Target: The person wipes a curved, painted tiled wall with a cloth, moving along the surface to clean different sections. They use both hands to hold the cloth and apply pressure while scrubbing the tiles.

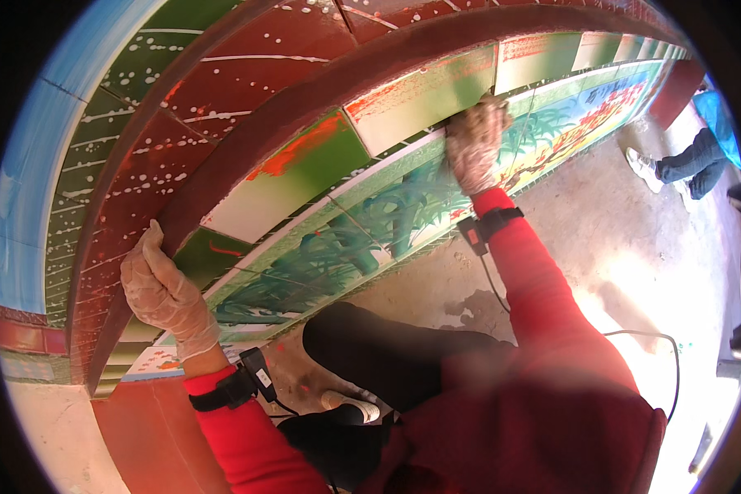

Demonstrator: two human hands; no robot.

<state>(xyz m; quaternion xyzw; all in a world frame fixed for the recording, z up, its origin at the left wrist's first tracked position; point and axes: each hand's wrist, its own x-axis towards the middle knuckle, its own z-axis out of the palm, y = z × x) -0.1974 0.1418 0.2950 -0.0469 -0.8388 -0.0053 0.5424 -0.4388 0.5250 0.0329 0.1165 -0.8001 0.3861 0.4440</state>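
My left hand (170, 293), in a thin translucent glove, rests against the dark red curved ledge (188, 210) at the left; no object shows in it. My right hand (477, 148), gloved and smeared, presses a brownish wad (493, 114), perhaps a sponge or cloth, against the lower edge of the green and cream tiles (432, 99). Orange-red smears mark several of these tiles. Below them runs a painted tile panel (370, 222) with green leaves and, farther right, red blossoms. White drips and spots cover the dark red tiles (265, 74) above the ledge.
Blue tiles (18, 185) curve along the far left. A red surface (154, 432) lies below my left hand. Cables run from the bands on both wrists. Beneath the wall is a stained concrete floor (556, 216). Another person's legs (691, 162) and shoes show at the far right.
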